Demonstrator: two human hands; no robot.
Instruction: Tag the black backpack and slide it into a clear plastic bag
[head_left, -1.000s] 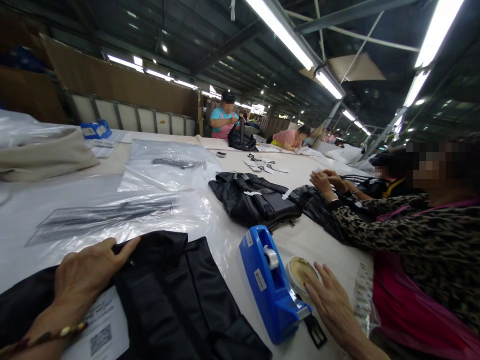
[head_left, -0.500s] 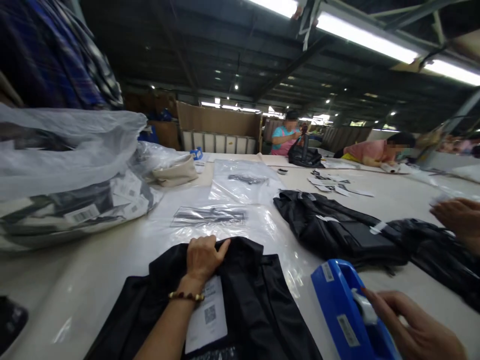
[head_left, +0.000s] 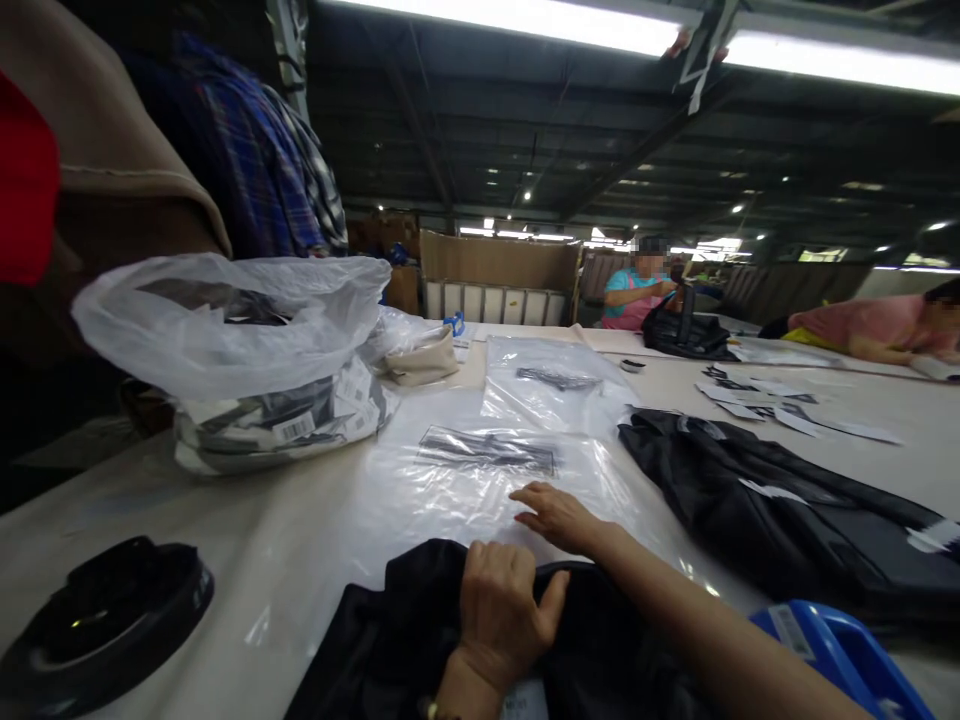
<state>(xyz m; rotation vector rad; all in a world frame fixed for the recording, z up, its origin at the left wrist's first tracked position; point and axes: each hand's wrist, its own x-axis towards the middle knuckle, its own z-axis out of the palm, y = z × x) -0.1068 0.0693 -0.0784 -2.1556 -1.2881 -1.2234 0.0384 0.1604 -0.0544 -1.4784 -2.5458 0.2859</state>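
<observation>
Head view: clasping the upper edge of a black leather-look bag (head_left: pixel 405 640) at six o'clock on the bench (head_left: pixel 247 540) with the left hand (head_left: pixel 502 605), fingers hooked over, thumb off to the right. Holding nothing visible in the right hand (head_left: pixel 556 518), at one o'clock from the left, fingers loosely parted over a printed clear plastic bag (head_left: pixel 457 505); cannot tell whether touching it. Should handle as soft, limp and fairly light, perhaps slippery, more apt to sag than break. Best taken by that upper edge, at two well-separated spots. Flanked by a blue tape dispenser (head_left: pixel 832 650) at three o'clock and a second black bag (head_left: pixel 757 500) at two.
</observation>
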